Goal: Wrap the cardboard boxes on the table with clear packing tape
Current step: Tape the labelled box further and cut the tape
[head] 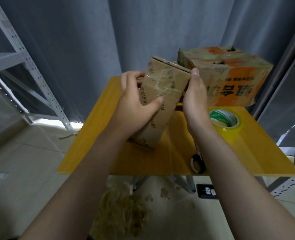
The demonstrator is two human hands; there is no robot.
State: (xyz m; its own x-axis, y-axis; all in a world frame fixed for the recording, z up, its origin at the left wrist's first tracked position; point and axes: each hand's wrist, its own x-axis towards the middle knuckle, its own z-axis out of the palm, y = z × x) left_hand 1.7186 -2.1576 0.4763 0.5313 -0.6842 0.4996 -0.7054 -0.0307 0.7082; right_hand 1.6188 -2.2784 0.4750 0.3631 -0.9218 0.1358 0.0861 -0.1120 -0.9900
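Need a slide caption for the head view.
Left hand and right hand hold a small taped box tilted over a yellow table, beside a tape roll, scissors and a larger box.

The left hand (134, 108) covers the lower left face of the small cardboard box (162, 87). Its fingers curl round the box's left edge, partly out of sight. Of the right hand (195, 99) only the thumb and back show; its fingers lie behind the box. The box hides the near left corner of the large taped box (229, 78). Print on both is too blurred to read. The right forearm hides most of the scissors (197, 163) and the left rim of the tape roll (228, 125). Both forearms run off the bottom edge. The metal shelf (22, 54) is cut off at the left.
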